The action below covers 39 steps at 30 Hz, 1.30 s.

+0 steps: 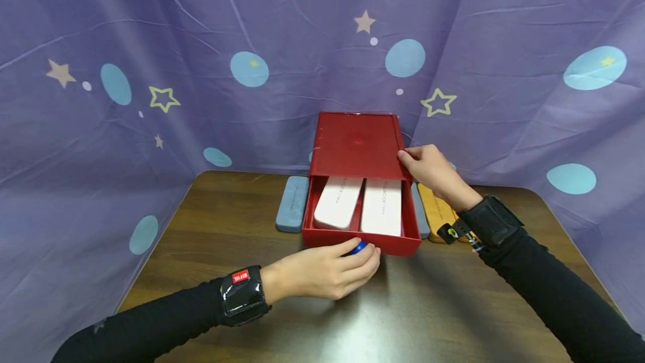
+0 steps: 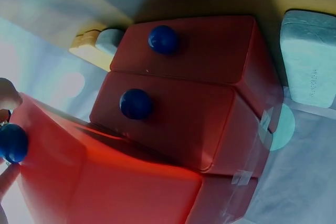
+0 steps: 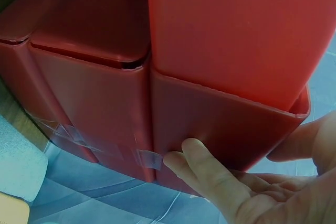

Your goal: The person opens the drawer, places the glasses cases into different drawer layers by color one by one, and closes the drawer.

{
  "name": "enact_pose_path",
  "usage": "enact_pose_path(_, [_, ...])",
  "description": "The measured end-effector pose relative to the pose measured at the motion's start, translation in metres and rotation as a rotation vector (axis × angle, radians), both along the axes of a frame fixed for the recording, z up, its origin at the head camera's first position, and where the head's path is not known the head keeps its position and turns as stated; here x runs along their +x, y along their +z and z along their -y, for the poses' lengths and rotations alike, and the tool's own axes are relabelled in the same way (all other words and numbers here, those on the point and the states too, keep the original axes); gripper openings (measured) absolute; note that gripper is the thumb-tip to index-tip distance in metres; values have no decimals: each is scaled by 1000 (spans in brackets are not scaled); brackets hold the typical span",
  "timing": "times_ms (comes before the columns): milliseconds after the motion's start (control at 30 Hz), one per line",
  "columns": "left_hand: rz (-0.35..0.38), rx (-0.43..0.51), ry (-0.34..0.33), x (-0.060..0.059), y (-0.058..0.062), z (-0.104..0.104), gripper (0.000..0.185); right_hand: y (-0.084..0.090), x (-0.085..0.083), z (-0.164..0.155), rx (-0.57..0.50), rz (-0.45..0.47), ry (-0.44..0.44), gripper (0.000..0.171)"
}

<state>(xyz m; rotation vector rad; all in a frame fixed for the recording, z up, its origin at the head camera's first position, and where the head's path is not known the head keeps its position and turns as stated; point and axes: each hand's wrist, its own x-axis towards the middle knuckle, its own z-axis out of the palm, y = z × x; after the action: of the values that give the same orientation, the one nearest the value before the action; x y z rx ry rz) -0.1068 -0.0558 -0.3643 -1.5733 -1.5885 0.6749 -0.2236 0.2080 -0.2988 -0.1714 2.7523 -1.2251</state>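
A grey-blue rectangular foam-like pad point(image 1: 292, 204) lies flat at the left on the dark brown wooden table point(image 1: 227, 296); beside it stands a glossy red plastic cabinet of drawers point(image 1: 359, 144), smooth-walled with rounded corners, clear tape on its side seams; its top drawer point(image 1: 363, 240) is pulled well out towards the person, holding two white, smooth, rounded rectangular cases point(image 1: 339, 201) side by side; the left hand point(image 1: 327, 272) has its fingers curled round the drawer's small round blue knob point(image 1: 359, 247), pinching it; the right hand point(image 1: 433, 170) rests against the cabinet's upper right edge, fingers fairly straight and steadying it, thumb over the top; past it, a mustard-yellow pad point(image 1: 435, 212) lies flat on the table. The likely risk: the drawer hangs far out, so a further pull could slide it free and tip the cases; the light cabinet could also skid forward if the steadying hand slackens; the small slick knob might slip from the fingers.
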Motion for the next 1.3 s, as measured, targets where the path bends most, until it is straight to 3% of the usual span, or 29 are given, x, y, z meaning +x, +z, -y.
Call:
enact_pose_path(167, [-32, 10, -40, -3, 9, 1, 39, 1, 0, 1, -4, -7, 2, 44])
enact_pose_path(300, [-34, 14, -72, -6, 10, 2, 38, 1, 1, 0, -7, -5, 5, 46])
enact_pose_path(367, [-31, 15, -83, -10, 3, 2, 34, 1, 1, 0, -8, -3, 5, 46])
enact_pose_path(600, [-23, 48, -135, -13, 7, 2, 31, 2, 2, 1, -6, -11, 11, 44])
enact_pose_path(1067, [8, 45, -147, -16, 14, -4, 29, 4, 1, 1, 4, 6, 6, 42])
enact_pose_path(1300, [33, 52, -119, -21, 17, -6, 28, 5, -1, 2, -4, 18, 25, 41])
